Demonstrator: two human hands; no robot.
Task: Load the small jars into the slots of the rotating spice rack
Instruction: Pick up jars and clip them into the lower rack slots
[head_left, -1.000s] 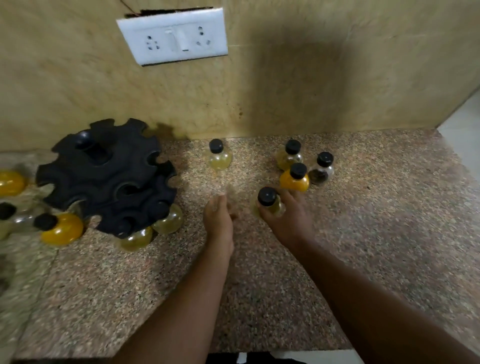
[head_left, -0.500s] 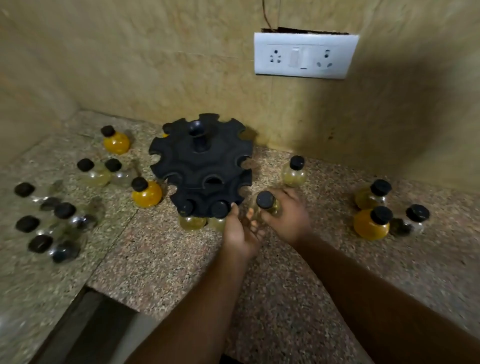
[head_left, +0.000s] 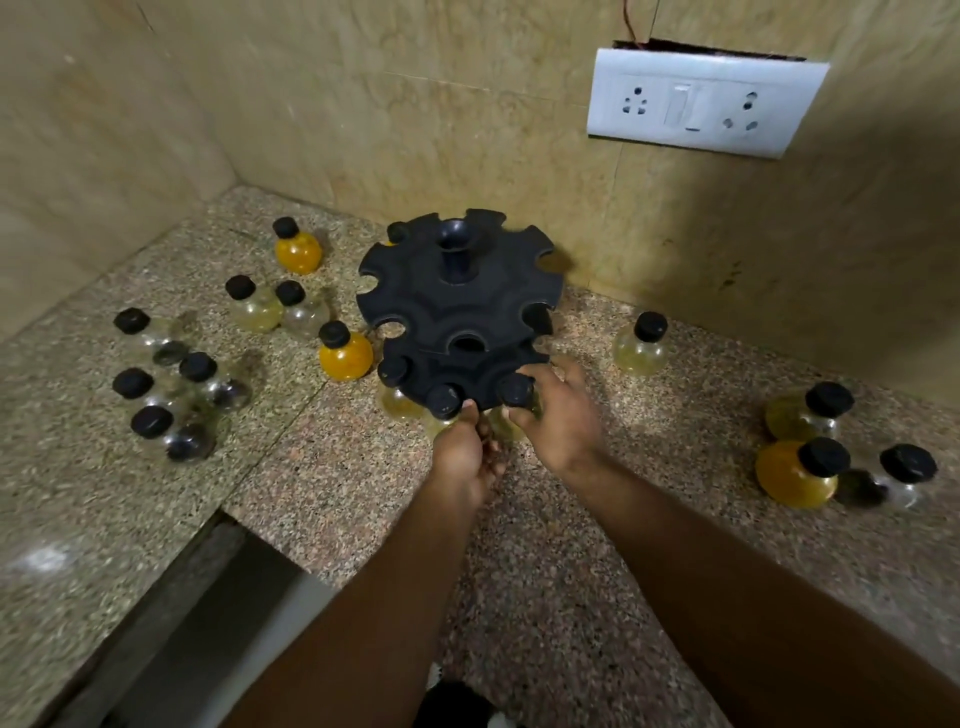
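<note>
Granite counter (head_left: 597, 597) in a tiled corner: you seat a jar (head_left: 511, 410) at the near rim of the black rack (head_left: 457, 312).

Your right hand (head_left: 558, 418) is the closer one, curled around the pale jar, its black cap up and long axis upright, level with the lower tier's front slot; the seat lies straight ahead, toward the rack's hub. Your left hand (head_left: 467, 452) sits just beside it, fingers loosely bent near a neighbouring seated jar's cap; whether it grips anything, you cannot tell. Loose jars stand on both sides, well apart from the hands. No brand, label or legible writing shows on the jars, the rack or the wall socket (head_left: 701, 101).
</note>
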